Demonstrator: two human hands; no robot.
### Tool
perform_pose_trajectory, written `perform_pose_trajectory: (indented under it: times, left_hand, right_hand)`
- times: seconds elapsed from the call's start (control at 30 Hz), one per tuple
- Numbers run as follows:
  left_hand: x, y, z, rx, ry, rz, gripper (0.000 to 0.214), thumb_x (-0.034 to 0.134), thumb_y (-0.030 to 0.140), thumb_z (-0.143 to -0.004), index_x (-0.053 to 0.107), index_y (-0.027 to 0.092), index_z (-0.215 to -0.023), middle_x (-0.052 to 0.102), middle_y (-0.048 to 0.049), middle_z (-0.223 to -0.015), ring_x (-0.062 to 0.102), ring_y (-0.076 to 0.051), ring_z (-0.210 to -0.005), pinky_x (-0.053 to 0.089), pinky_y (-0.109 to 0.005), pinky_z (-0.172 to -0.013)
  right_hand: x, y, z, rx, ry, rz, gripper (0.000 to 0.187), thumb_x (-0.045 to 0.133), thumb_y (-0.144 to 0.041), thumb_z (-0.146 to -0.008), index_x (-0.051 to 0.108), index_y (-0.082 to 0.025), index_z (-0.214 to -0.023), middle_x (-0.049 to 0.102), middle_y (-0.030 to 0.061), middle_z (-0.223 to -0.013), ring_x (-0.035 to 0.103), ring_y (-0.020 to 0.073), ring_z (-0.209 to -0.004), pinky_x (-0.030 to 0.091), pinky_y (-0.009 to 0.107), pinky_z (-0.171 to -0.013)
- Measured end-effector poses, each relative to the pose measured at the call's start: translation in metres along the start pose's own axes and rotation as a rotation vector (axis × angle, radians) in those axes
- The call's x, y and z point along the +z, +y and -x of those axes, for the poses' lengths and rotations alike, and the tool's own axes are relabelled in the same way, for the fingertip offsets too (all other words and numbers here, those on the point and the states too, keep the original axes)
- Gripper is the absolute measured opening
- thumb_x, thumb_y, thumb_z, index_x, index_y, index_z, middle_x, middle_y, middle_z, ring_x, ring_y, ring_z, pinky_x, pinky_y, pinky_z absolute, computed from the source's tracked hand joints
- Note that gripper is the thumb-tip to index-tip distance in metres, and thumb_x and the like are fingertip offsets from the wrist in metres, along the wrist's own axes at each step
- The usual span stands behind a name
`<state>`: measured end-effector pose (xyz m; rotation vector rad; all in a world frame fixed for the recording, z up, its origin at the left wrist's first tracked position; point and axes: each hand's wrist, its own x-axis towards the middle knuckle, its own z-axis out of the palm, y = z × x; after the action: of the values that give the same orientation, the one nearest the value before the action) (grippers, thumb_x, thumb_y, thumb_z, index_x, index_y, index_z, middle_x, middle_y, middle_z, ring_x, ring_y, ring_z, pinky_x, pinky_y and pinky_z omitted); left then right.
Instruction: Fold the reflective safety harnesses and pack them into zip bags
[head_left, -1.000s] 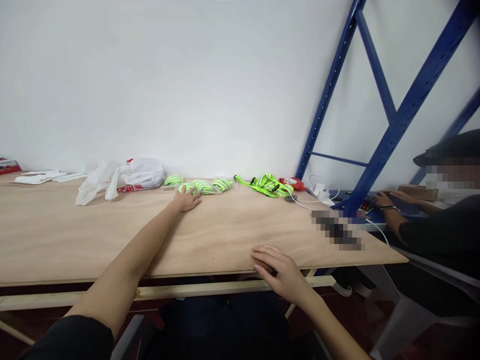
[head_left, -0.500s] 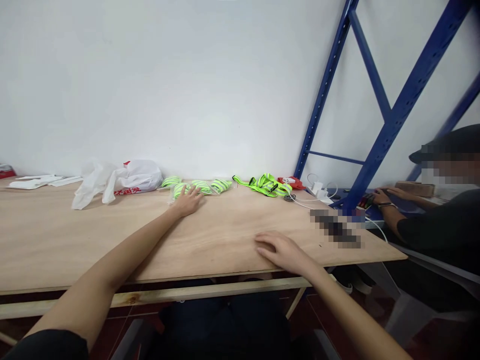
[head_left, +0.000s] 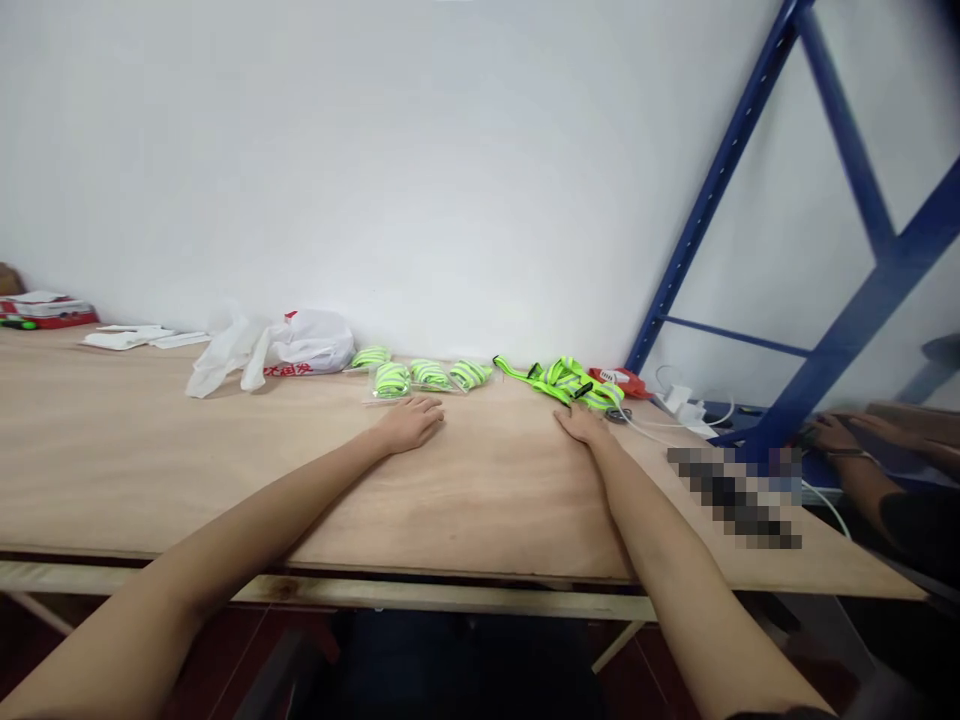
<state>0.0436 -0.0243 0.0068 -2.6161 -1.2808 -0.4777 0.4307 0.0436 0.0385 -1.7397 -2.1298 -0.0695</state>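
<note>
My left hand (head_left: pixel 411 425) lies palm-down on the wooden tabletop, fingers stretched out, just in front of several clear packets of folded neon-green reflective straps. One strap packet (head_left: pixel 391 380) is nearest to it, and a second packet (head_left: pixel 430 374) lies just beyond the fingers. Farther right, my right hand (head_left: pixel 581 422) reaches to the near edge of a loose heap of neon-green reflective straps (head_left: pixel 561 380) with black buckles. Its fingers are apart and appear to touch the straps, without a visible grip.
A white plastic bag (head_left: pixel 311 345) and white papers (head_left: pixel 127 337) lie left along the wall. Right of the straps are a red packet (head_left: pixel 621 382), white cables, a pixelated dark object (head_left: pixel 731 495) and a blue rack post (head_left: pixel 720 180). Another person's hands (head_left: pixel 832 435) are at far right.
My right hand has moved forward from the table's front area to the straps. My left hand has drawn back off the packets. The view has turned left.
</note>
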Motion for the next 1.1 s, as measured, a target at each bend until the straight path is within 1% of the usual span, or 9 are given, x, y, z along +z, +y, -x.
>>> perform_pose_trajectory:
  times: [0.17,0.23,0.4,0.47,0.53,0.7,0.83,0.93,1.1]
  left_hand:
    - [0.000,0.000,-0.003,-0.042,-0.022,0.136,0.040,0.036,0.038,-0.100,0.059,0.018,-0.127,0.053,-0.0147,-0.142,0.048,-0.031,-0.130,0.034,-0.049,-0.112]
    - [-0.001,0.003,-0.003,-0.060,-0.025,0.196,0.045,0.036,0.041,-0.100,0.054,0.016,-0.133,0.054,-0.0159,-0.142,0.049,-0.031,-0.130,0.035,-0.049,-0.112]
    - [-0.007,0.021,-0.002,-0.082,-0.062,0.362,0.058,0.025,0.050,-0.103,0.042,0.015,-0.145,0.057,-0.0139,-0.140,0.056,-0.027,-0.124,0.041,-0.040,-0.106]
    - [-0.010,0.026,-0.002,-0.055,-0.092,0.426,0.058,0.021,0.052,-0.103,0.043,0.017,-0.145,0.058,-0.0106,-0.141,0.056,-0.025,-0.124,0.042,-0.036,-0.106]
    - [-0.013,0.029,-0.003,-0.031,-0.126,0.475,0.058,0.023,0.053,-0.102,0.050,0.019,-0.140,0.060,-0.0089,-0.138,0.057,-0.025,-0.123,0.041,-0.034,-0.106]
    - [-0.027,0.027,-0.003,-0.012,-0.236,0.574,0.056,0.032,0.058,-0.099,0.059,0.020,-0.131,0.064,-0.0057,-0.134,0.058,-0.025,-0.120,0.043,-0.033,-0.102]
    - [-0.039,0.021,-0.003,0.000,-0.343,0.617,0.052,0.051,0.057,-0.091,0.063,0.023,-0.129,0.067,-0.0024,-0.130,0.062,-0.024,-0.112,0.048,-0.028,-0.093]
    - [-0.046,0.014,-0.003,-0.014,-0.387,0.594,0.045,0.058,0.050,-0.085,0.069,0.023,-0.119,0.070,-0.0013,-0.121,0.063,-0.025,-0.104,0.048,-0.028,-0.087]
    - [-0.051,0.000,-0.002,-0.069,-0.407,0.521,0.032,0.059,0.041,-0.076,0.073,0.021,-0.097,0.073,-0.0008,-0.104,0.064,-0.023,-0.090,0.049,-0.028,-0.079]
  right_hand:
    - [0.004,-0.030,0.019,-0.087,-0.150,0.026,0.034,0.062,-0.036,-0.096,0.061,-0.016,-0.124,0.062,0.0103,-0.126,0.064,0.0237,-0.107,0.054,0.046,-0.091]
    - [0.002,-0.063,0.045,-0.205,-0.198,0.022,0.033,0.061,-0.035,-0.095,0.067,-0.009,-0.114,0.067,0.0201,-0.118,0.065,0.0295,-0.106,0.051,0.046,-0.096]
    - [-0.020,-0.151,0.131,-0.715,-0.235,-0.134,0.045,0.061,-0.042,-0.092,0.061,-0.016,-0.128,0.063,0.0145,-0.132,0.063,0.0270,-0.115,0.050,0.037,-0.100]
    - [-0.034,-0.172,0.151,-1.019,-0.197,-0.282,0.044,0.055,-0.040,-0.095,0.057,-0.020,-0.135,0.054,0.0110,-0.147,0.059,0.0236,-0.124,0.049,0.035,-0.103]
    - [-0.045,-0.178,0.153,-1.112,-0.090,-0.388,0.038,0.051,-0.034,-0.097,0.059,-0.023,-0.133,0.055,0.0085,-0.146,0.057,0.0206,-0.127,0.048,0.034,-0.104]
    - [-0.041,-0.134,0.100,-0.823,0.179,-0.452,0.030,0.049,-0.029,-0.098,0.065,-0.022,-0.122,0.070,0.0088,-0.121,0.062,0.0218,-0.117,0.049,0.039,-0.103]
    - [-0.021,-0.071,0.052,-0.380,0.132,-0.288,0.039,0.055,-0.032,-0.093,0.061,-0.021,-0.130,0.060,0.0115,-0.139,0.053,0.0267,-0.129,0.039,0.043,-0.111]
    - [-0.008,-0.030,0.033,-0.215,0.132,-0.288,0.042,0.049,-0.033,-0.095,0.061,-0.012,-0.129,0.061,0.0186,-0.136,0.055,0.0305,-0.126,0.039,0.044,-0.109]
    - [0.004,0.009,0.030,-0.091,0.048,-0.353,0.044,0.041,-0.043,-0.099,0.073,-0.013,-0.100,0.076,0.0100,-0.100,0.067,0.0244,-0.093,0.049,0.031,-0.083]
